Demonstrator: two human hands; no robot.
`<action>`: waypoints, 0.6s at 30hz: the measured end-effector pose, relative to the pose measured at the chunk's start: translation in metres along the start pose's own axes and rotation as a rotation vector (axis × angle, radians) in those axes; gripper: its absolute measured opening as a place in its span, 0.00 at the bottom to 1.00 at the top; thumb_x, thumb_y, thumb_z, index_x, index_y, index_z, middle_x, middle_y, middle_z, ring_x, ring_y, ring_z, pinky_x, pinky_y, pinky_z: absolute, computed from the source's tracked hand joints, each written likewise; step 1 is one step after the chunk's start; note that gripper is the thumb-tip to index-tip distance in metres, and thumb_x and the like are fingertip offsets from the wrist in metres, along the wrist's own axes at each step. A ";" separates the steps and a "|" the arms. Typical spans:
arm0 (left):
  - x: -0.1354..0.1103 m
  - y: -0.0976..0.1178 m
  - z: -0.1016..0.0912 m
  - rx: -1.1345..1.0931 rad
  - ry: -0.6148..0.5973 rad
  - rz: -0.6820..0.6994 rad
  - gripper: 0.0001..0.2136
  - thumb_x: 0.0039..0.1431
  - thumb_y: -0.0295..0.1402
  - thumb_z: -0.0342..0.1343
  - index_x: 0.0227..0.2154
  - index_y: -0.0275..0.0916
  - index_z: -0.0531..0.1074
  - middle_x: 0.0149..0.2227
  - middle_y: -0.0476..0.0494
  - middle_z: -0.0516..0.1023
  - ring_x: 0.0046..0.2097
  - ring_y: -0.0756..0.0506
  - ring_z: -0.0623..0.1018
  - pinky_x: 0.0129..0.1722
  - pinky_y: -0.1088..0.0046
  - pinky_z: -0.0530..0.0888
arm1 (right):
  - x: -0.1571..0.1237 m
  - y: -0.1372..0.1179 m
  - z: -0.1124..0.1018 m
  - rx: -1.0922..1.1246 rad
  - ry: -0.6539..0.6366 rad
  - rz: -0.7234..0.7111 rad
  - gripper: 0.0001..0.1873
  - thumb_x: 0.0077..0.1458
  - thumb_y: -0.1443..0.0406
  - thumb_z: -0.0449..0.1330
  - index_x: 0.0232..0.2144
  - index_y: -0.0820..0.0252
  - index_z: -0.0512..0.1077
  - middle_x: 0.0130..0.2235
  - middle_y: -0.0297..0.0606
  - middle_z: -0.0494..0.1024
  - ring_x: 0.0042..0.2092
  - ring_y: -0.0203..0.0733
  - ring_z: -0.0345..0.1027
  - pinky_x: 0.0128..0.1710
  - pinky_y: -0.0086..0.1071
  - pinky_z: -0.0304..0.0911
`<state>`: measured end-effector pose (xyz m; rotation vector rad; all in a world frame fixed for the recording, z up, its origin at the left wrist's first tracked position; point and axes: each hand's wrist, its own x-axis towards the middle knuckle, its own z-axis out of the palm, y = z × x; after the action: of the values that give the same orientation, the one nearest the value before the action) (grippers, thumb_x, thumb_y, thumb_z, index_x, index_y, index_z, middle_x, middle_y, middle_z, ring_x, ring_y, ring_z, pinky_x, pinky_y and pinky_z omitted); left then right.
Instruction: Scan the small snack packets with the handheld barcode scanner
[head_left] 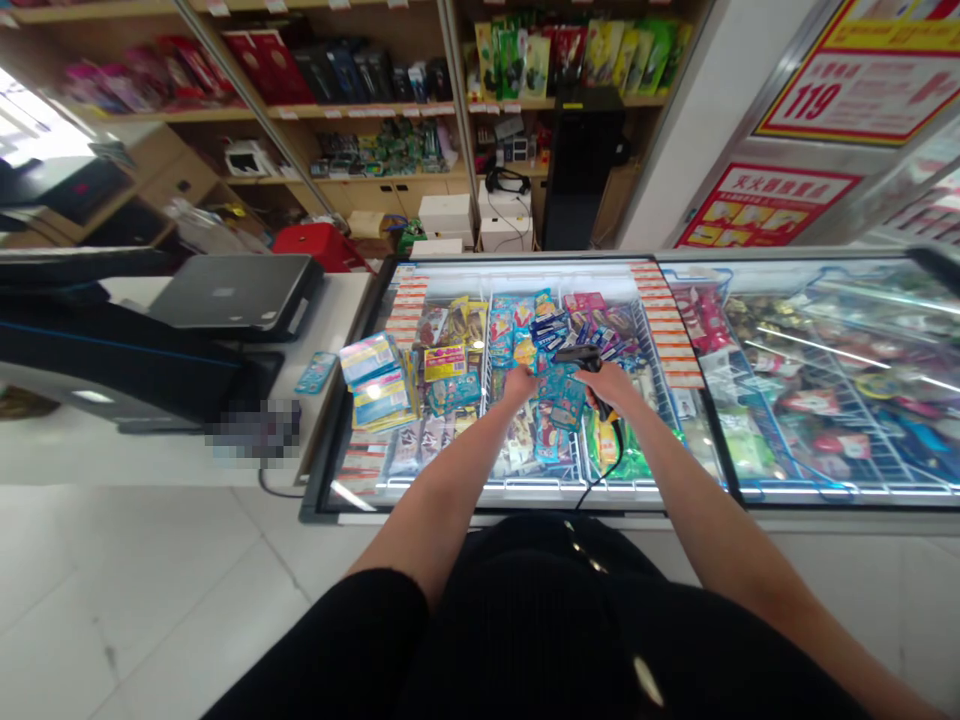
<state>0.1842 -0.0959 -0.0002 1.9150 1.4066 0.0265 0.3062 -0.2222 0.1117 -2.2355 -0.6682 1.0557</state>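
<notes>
I stand at a glass-topped chest freezer (pixel 352 505) full of wrapped ice creams. My right hand (pixel 616 388) is closed round the grip of a black barcode scanner (pixel 579 355), whose cable runs down over the freezer's front edge. My left hand (pixel 519 384) grips the left edge of a teal packet (pixel 562 396) held over the glass, just below the scanner's head. A few stacked packets (pixel 379 385) in yellow, pink and blue lie on the glass to the left.
A white counter on the left carries a closed grey laptop (pixel 232 292) and a black till screen (pixel 112 350). A second freezer section (pixel 832 380) runs to the right. Wooden shelves of goods line the back wall. White floor tiles (pixel 150 600) lie below me.
</notes>
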 end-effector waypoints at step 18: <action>0.006 -0.031 -0.057 -0.170 0.196 -0.057 0.08 0.46 0.33 0.61 0.29 0.37 0.70 0.33 0.46 0.75 0.37 0.47 0.73 0.35 0.76 0.66 | 0.008 -0.016 0.028 -0.022 -0.096 -0.043 0.15 0.51 0.59 0.61 0.20 0.62 0.66 0.16 0.36 0.69 0.16 0.37 0.63 0.17 0.27 0.58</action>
<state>0.1375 -0.0564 0.0207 1.7687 1.5354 0.3048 0.2851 -0.1975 0.1042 -2.1905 -0.7682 1.1448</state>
